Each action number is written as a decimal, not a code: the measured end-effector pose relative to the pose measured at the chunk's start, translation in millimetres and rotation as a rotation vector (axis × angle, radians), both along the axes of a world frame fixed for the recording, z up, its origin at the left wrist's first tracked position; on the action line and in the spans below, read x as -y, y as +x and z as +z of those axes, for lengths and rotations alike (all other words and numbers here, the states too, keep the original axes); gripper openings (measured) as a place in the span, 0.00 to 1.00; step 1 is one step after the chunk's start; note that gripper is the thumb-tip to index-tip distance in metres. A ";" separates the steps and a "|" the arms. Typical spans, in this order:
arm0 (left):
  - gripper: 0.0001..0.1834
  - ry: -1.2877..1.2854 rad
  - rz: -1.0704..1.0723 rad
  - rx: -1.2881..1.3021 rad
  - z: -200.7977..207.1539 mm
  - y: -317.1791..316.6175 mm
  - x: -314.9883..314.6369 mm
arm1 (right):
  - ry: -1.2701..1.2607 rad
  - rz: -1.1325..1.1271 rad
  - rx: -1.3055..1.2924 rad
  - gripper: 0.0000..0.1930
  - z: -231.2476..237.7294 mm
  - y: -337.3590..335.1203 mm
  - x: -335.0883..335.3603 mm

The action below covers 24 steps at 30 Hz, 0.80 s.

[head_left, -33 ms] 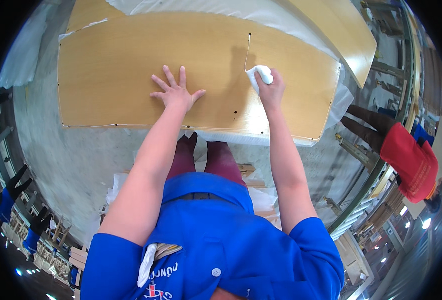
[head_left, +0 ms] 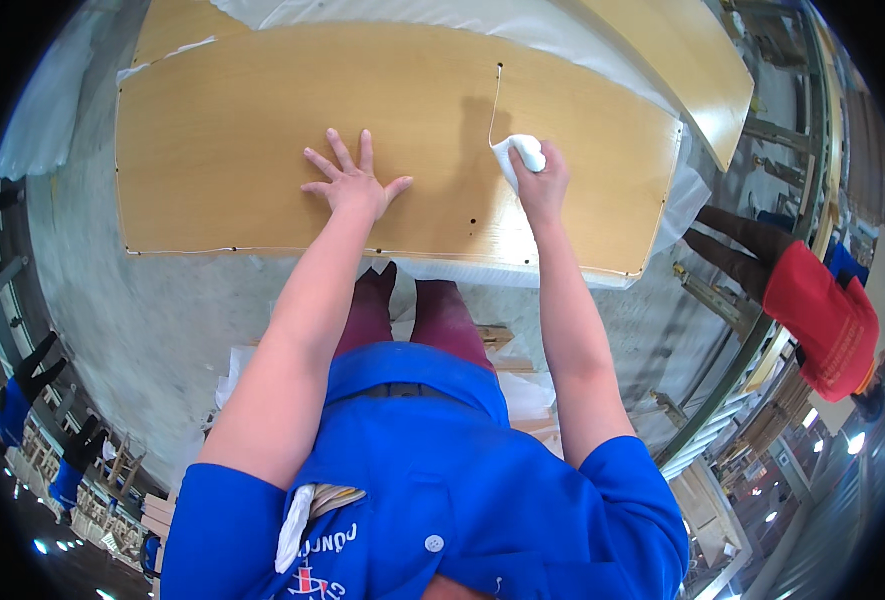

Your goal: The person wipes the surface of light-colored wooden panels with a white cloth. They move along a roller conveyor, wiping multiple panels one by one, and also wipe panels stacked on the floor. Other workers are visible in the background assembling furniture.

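Observation:
A long light-brown wooden panel (head_left: 262, 110) lies before me, with small dark holes along its edges and a few inside it. My left hand (head_left: 352, 188) rests flat on its middle, fingers spread. Right of it, my right hand (head_left: 544, 185) grips a white squeeze bottle (head_left: 524, 152), tilted with its nozzle down at the panel. From a dark hole near the far edge, a thin white line of glue (head_left: 495, 100) runs to the nozzle. Similar white lines follow the panel's left and near edges.
White foam sheeting (head_left: 697, 195) sticks out beneath the panel. Another wooden panel (head_left: 677, 65) lies at the far right. A person in a red top (head_left: 822, 320) stands on the right beside a metal frame; people in blue (head_left: 12, 408) are at the left.
The bottle in my right hand has shifted very slightly toward me, and the glue line at its nozzle is a touch longer. My left hand keeps its place.

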<state>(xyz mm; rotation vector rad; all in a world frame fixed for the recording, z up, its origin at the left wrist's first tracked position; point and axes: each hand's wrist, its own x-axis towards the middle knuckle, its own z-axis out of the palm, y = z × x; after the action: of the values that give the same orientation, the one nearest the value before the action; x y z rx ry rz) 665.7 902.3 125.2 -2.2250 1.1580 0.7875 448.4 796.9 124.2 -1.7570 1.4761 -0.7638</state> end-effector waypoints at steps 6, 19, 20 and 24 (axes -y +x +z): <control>0.55 -0.011 -0.002 0.010 -2.0 1.4 -3.5 | 0.066 -0.032 0.016 0.13 1.0 -17.9 -73.5; 0.54 -0.015 -0.016 0.030 -1.8 -3.7 -1.9 | 0.080 -0.129 -0.103 0.12 -2.6 -31.1 -120.3; 0.54 -0.009 -0.018 0.030 -1.5 -4.3 -1.1 | 0.075 -0.126 -0.123 0.12 -3.9 -31.8 -121.3; 0.55 -0.006 -0.013 0.033 -1.6 -4.7 -1.4 | 0.071 -0.159 -0.092 0.12 -5.2 -32.1 -129.5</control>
<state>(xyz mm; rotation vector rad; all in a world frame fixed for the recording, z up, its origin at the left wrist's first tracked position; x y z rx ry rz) 661.0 903.6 123.7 -2.2248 1.1586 0.7401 416.3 926.4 119.0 -1.6561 1.6998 -0.7091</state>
